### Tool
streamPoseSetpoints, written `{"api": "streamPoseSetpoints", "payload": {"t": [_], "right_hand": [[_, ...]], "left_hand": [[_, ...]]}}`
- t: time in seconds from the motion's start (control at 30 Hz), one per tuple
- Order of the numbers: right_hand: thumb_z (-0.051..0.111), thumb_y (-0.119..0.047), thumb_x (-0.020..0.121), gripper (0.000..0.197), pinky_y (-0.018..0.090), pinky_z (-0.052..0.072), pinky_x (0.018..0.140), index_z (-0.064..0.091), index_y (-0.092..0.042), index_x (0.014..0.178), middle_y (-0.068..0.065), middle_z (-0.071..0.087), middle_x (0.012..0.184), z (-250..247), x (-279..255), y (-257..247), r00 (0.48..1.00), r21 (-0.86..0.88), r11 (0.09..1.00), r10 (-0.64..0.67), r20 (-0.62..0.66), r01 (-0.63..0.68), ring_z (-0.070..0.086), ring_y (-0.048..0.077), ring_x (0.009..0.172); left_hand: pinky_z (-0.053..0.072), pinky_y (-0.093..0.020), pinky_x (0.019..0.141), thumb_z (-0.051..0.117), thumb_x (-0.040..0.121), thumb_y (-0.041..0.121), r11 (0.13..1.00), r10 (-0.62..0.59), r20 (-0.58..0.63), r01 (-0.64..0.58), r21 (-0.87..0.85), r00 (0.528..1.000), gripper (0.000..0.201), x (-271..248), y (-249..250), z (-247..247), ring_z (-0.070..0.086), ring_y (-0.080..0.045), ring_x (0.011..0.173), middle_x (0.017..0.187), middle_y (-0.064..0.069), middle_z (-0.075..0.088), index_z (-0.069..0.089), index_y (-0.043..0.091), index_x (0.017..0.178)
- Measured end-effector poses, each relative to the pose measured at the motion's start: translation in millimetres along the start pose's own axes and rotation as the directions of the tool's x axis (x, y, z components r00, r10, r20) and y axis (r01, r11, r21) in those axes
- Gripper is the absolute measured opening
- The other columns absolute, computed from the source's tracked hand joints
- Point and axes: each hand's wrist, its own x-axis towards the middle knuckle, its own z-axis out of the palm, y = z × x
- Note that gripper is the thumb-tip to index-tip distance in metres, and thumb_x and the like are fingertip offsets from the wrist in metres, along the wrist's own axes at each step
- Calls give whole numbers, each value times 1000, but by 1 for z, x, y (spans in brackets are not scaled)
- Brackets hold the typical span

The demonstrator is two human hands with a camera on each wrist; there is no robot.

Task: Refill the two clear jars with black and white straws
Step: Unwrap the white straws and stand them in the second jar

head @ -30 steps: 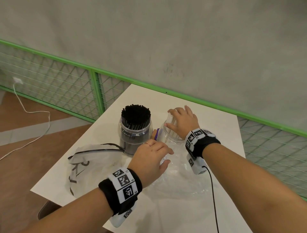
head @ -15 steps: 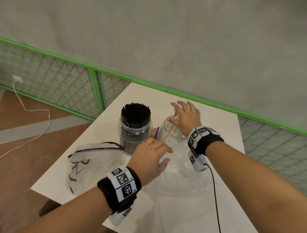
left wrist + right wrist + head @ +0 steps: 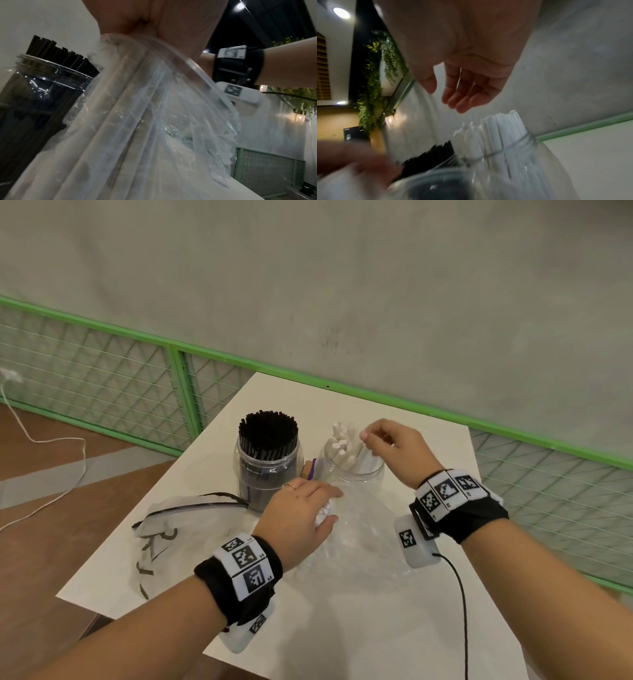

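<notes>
A clear jar [image 3: 265,470] packed with black straws [image 3: 268,429] stands on the white table [image 3: 342,631]. To its right a second clear jar [image 3: 356,474] holds a bunch of white straws [image 3: 342,441] leaning left. My right hand [image 3: 371,443] hovers just above that jar's mouth, fingers relaxed and holding nothing; the right wrist view shows my right hand [image 3: 443,97] over the white straws [image 3: 501,132]. My left hand [image 3: 334,506] grips a clear plastic bag [image 3: 363,539] with white straw ends [image 3: 323,511] showing. The clear bag [image 3: 137,121] fills the left wrist view.
A crumpled bag [image 3: 185,529] with black lettering lies at the table's left front. A small purple and brown item [image 3: 310,469] sits between the jars. A black cable [image 3: 463,611] hangs from my right wrist. A green mesh fence [image 3: 185,392] borders the table.
My right hand has lifted off the right jar's mouth and moved up and right, uncovering the white straws in it. My left hand has stayed on the clear bag.
</notes>
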Motion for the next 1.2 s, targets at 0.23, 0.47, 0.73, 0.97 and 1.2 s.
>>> {"api": "streamPoseSetpoints", "payload": {"t": [0.23, 0.47, 0.73, 0.97, 1.2], "right_hand": [[69, -13, 82, 61, 19, 46, 84, 42, -24, 136, -12, 49, 124, 39, -58, 7, 826, -77, 989, 148, 544, -126, 53, 9, 106], [73, 11, 72, 36, 13, 48, 69, 63, -18, 92, -11, 65, 82, 78, -62, -3, 879, 284, 943, 17, 477, -172, 63, -4, 76], [72, 0, 81, 32, 13, 48, 78, 64, -14, 108, -5, 68, 97, 75, -67, 16, 938, 336, 913, 116, 325, -229, 63, -4, 85], [72, -6, 82, 24, 13, 49, 68, 62, -24, 92, -6, 68, 85, 69, -76, 17, 956, 513, 834, 283, -79, -204, 64, -2, 76], [76, -7, 77, 27, 23, 53, 72, 61, -11, 99, 7, 69, 90, 79, -93, 42, 854, 555, 801, 436, -285, -224, 66, 15, 82]], "left_hand": [[35, -29, 99, 62, 85, 27, 991, -69, 36, 73, -115, 997, 47, 3, -3, -6, 51, -21, 115, 123, -1, 56, 51, 16, 129], [37, -30, 101, 66, 82, 24, 974, -44, 38, 51, -222, 998, 56, -2, -3, -8, 47, -16, 118, 123, 3, 50, 45, 21, 133], [26, -18, 95, 57, 87, 17, 992, -22, 21, 25, -123, 1000, 41, -4, -3, -9, 50, -17, 108, 120, 1, 58, 52, 19, 128], [26, -19, 85, 59, 89, 17, 994, -61, -2, 61, -91, 998, 42, -1, 2, -11, 50, -22, 99, 104, -1, 65, 52, 19, 130], [24, -16, 81, 64, 82, 11, 999, 11, -26, -12, -50, 1000, 32, -3, 5, -5, 57, -26, 88, 93, -1, 69, 63, 15, 114]]}}
